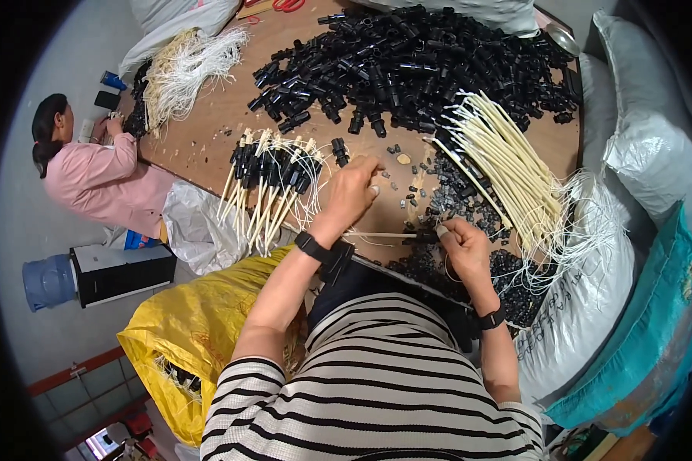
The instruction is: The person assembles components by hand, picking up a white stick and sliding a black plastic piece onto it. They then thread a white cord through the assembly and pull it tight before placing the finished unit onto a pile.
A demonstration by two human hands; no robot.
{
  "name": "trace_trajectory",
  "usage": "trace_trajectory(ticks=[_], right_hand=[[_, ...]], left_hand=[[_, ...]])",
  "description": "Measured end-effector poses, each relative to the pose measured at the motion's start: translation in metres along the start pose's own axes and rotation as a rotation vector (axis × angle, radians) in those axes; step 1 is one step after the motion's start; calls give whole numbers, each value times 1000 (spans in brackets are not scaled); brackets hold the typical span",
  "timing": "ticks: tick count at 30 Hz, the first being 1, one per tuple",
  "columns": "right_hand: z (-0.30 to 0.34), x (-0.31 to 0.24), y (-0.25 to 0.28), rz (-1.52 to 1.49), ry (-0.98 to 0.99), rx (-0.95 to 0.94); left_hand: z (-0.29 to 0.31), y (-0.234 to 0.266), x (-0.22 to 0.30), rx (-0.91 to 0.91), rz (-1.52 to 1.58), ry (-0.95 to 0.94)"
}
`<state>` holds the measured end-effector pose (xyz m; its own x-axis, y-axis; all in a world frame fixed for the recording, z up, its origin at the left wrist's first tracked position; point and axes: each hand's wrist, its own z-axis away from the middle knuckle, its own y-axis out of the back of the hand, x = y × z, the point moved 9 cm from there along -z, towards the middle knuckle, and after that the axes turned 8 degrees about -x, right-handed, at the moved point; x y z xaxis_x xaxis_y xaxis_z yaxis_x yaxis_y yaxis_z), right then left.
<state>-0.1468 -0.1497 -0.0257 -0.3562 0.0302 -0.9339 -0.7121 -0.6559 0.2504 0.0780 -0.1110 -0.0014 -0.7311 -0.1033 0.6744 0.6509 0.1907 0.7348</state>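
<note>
My left hand (353,192) is over the table, its fingers partly stretched out and apart with nothing visible in them. Just beyond its fingertips stands a short black tubular fitting (340,152). My right hand (469,247) is closed in a pinch at the right end of a thin cream stick (380,235), which lies level near the table's front edge. Dark small parts sit at that end, so the exact grip is partly hidden. A thin pale cord loops below the right hand. Small black and grey pieces (444,197) are scattered beside it.
Black tubular fittings (407,69) are heaped at the back. A bundle of cream sticks (507,165) with cords lies right; sticks with black fittings (273,173) lie left. White cords (196,69) pile far left, near a person in pink (100,169). Sacks (646,115) crowd the right side.
</note>
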Motion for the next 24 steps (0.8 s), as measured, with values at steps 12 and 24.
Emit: trace_trajectory(ticks=[12,24], right_hand=[[-7,3,0,-46,-70,18],[-17,1,-15,-433,-23,-32]], left_hand=[[-17,-18,2,-82,-9,56],[17,-31,76,59,391,-72]])
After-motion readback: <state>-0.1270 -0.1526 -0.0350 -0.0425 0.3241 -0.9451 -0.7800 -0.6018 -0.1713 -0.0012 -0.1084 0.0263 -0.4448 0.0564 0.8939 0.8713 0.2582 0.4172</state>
